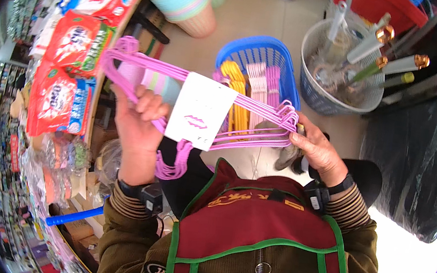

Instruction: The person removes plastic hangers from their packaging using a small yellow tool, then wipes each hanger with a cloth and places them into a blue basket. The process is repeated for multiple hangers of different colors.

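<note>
A bundle of pink clothes hangers (pixel 161 68) with a white card (pixel 202 111) around its middle is stretched between my two hands. My left hand (pixel 141 121) is closed around the bundle's left end, fingers curled over the bars. At the other end, my right hand (pixel 319 150) grips the hangers' corner between thumb and fingers. Some hooks hang down below the card. Just beyond the bundle, a blue plastic basket (pixel 287 68) on the floor contains yellow hangers (pixel 233 73), pale pink hangers (pixel 258 81) and purple hangers (pixel 273 84), partly hidden by the bundle.
At left, a shelf holds red detergent bags (pixel 72 42) and plastic-wrapped goods (pixel 56 171). Stacked pastel baskets (pixel 186 1) stand far left of centre. A grey bin (pixel 317 86) with rolls and rods stands at far right, above a black plastic-covered stack (pixel 409 160). A blue rod (pixel 75 216) sticks out lower left.
</note>
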Tool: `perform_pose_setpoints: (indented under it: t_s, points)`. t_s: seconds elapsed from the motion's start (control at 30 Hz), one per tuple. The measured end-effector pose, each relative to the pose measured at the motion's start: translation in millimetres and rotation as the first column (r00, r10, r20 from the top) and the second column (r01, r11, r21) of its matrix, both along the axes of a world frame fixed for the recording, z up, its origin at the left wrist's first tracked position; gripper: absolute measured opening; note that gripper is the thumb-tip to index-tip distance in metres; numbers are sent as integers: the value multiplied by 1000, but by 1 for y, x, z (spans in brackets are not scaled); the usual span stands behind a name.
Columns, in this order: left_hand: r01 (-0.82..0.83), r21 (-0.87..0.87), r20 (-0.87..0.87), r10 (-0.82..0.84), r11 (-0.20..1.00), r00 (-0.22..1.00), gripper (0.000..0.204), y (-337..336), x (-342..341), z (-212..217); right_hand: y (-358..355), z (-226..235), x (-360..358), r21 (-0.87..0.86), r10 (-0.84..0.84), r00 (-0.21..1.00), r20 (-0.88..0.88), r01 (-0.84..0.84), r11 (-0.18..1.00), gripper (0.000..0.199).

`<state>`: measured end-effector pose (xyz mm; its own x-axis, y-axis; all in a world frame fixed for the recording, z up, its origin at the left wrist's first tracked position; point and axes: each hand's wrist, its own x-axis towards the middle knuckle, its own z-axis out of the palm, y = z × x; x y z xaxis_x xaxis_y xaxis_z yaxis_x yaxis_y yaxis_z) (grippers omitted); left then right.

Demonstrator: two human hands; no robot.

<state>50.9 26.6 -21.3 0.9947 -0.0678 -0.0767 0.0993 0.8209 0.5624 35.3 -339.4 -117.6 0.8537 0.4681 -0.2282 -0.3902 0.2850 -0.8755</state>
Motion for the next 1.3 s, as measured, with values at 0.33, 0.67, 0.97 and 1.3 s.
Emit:
perform_pose_setpoints:
  t_s: [0.33, 0.67, 0.97, 1.3]
  points:
    - [-37, 358, 97, 2, 933, 995, 28, 13, -41, 22, 35, 6, -15, -31, -178, 980, -95, 175, 984, 37]
    - [-108, 359, -113, 158, 927, 981, 26, 44, -29, -27, 12, 11, -36, 265, -55, 969, -242, 120, 957, 40]
    - [-32, 358, -128, 82, 933, 988, 32, 31, -44, -19, 11, 32, -54, -169, -54, 991, -122, 33, 985, 45]
    - [45, 288, 161, -95, 957, 982, 34, -8, -51, 32, 23, -8, -50, 251, 214, 875, -434, -111, 962, 46]
